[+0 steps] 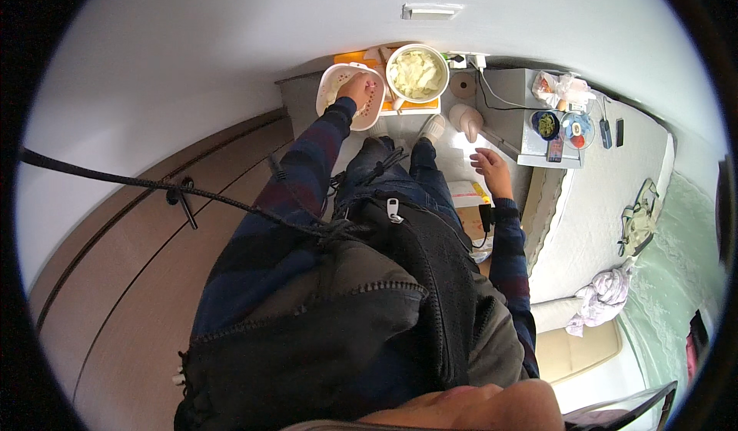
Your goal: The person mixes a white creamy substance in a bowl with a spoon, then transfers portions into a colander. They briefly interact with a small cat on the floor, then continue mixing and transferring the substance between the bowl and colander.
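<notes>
My left hand [358, 88] reaches down into a white plastic colander basket [376, 118] with holes in its base. Pale leafy pieces [332, 92] lie in the basket beside the hand. Its fingers are curled, and whether they grip anything is hidden. Just right of the basket stands a white pot [445, 79], its handle towards me, filled with cut pale cabbage leaves [416, 74]. My right hand [491, 167] hangs in the air to the right of my legs, holding nothing, fingers slightly bent and apart.
An orange and white box [410, 108] lies under the pot. A pink kettle-like vessel [466, 120] stands on the floor. At right, a grey bedside cabinet [507, 94] carries bowls, bags and a phone. Cables run from the wall socket [477, 61]. A bed [611, 200] lies beyond; a wooden door [138, 269] is left.
</notes>
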Tool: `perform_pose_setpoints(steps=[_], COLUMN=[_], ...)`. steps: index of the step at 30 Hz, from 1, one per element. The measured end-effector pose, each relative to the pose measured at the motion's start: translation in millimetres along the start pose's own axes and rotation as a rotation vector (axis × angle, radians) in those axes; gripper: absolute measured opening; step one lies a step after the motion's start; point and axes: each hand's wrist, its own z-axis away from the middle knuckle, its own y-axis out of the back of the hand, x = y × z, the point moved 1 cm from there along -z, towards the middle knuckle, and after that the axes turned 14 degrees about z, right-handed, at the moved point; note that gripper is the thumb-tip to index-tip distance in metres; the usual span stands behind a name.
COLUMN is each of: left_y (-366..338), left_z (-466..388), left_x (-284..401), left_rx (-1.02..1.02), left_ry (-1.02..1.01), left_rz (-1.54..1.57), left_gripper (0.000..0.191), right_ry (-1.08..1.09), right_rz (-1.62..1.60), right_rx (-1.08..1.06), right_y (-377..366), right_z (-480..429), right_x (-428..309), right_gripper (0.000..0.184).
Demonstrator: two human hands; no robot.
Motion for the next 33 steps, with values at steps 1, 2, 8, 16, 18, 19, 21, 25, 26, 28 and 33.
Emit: perform_pose_setpoints(steps=[1,2,8,16,18,19,21,25,26,28,33], left_y=[4,10,22,22,13,8,1,0,3,16,59], left_z=[6,10,11,-10,-19,-22,-26,-21,-16,-9,32], left_x=[8,16,43,-38,-42,-41,-37,-24,-20,-11,22], left_rx=[0.053,0.102,0.004,0.226,0.162,0.128,0.037,0.004,0.045,0.084,0.181], left_ry=[-0.034,-0.060,-0.096,0.071,0.132,0.162,0.254,0.277,0.255,0.159,-0.049], left_rz=[0.068,0.136,0.722,-0.066,-0.170,-0.217,-0.305,-0.417,-0.407,-0.398,-0.280], left_gripper=[0.013,0.012,0.022,0.032,0.041,0.045,0.044,0.024,0.021,0.019,0.017], right_ry=[0.028,0.047,0.079,0.102,0.087,0.067,0.016,0.019,0.029,0.035,0.124], right_rz=[-0.015,-0.022,-0.037,0.004,0.023,0.020,0.024,0.041,0.021,-0.004,0.012], right_rx=[-0.009,-0.011,-0.048,-0.025,0.002,0.001,0.009,0.026,0.016,0.010,-0.078], right_y=[-1,-2,-5,7,12,13,17,22,22,19,-2], right_z=[-4,-11,-38,-31,-22,-18,-9,2,3,-2,-24], right_x=[-2,-5,-23,-34,-29,-26,-20,-12,-11,-12,-32], right_gripper=[0.033,0.033,0.035,0.034,0.034,0.035,0.035,0.034,0.034,0.035,0.035])
